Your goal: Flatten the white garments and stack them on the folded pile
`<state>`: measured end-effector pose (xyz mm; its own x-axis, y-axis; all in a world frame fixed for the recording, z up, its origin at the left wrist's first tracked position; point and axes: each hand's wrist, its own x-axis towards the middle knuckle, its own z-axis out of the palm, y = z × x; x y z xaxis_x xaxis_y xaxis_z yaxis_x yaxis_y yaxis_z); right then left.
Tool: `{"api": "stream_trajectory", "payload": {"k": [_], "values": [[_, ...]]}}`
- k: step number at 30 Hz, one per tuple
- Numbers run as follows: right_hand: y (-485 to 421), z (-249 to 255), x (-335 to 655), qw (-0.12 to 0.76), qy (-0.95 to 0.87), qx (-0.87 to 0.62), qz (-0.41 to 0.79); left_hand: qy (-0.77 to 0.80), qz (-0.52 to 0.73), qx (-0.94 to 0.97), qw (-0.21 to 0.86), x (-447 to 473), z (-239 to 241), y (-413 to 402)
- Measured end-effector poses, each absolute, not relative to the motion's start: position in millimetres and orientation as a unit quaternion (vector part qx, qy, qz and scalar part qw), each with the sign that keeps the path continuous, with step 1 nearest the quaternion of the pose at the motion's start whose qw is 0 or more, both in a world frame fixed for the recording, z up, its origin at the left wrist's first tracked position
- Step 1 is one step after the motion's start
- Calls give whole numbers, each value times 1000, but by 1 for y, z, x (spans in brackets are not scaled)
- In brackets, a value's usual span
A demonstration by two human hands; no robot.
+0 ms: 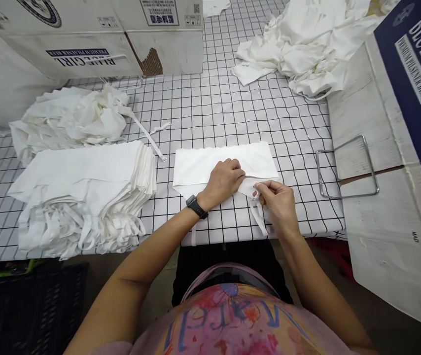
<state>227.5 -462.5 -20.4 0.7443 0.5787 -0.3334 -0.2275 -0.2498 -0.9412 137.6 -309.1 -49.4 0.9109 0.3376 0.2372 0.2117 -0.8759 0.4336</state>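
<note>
One white garment (pixel 195 165) is positioned flat on the checked tabletop (pixel 184 108), directly in front of the person. Its upper part is laid over the section below. The left hand (pixel 227 180) is rested on the garment near its middle, fingers curled and held together; whether cloth is gripped beneath them cannot be told. The garment's lower right edge is pinched between thumb and forefinger of the right hand (pixel 275 197), beside a hanging white strap (pixel 258 219). A stack of folded garments (pixel 81 165) is located to the left, with a loose white pile (pixel 73 116) behind it. A wire frame (pixel 370 162) is placed against the right-hand carton (pixel 354 98).
</note>
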Motion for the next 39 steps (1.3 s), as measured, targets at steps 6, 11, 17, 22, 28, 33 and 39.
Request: {"api": "stream_trajectory", "payload": {"k": [6, 11, 17, 22, 28, 33, 39], "values": [[-444, -18, 233, 567, -119, -736, 349, 138, 177, 948, 225, 137, -51, -306], [-434, -22, 233, 591, -91, -726, 340, 126, 192, 951, 207, 136, -50, -306], [-431, -25, 234, 624, -72, -709, 319, 119, 199, 954, 190, 136, -49, -307], [-430, -26, 235, 625, -74, -709, 320, 109, 196, 959, 173, 137, -47, -309], [-429, -28, 236, 636, -59, -702, 316, 99, 185, 965, 155, 138, -42, -311], [-430, -27, 236, 634, -69, -696, 331, 96, 179, 964, 172, 139, -42, -311], [-430, -29, 235, 635, -77, -702, 315, 78, 188, 967, 156, 140, -45, -311]]}}
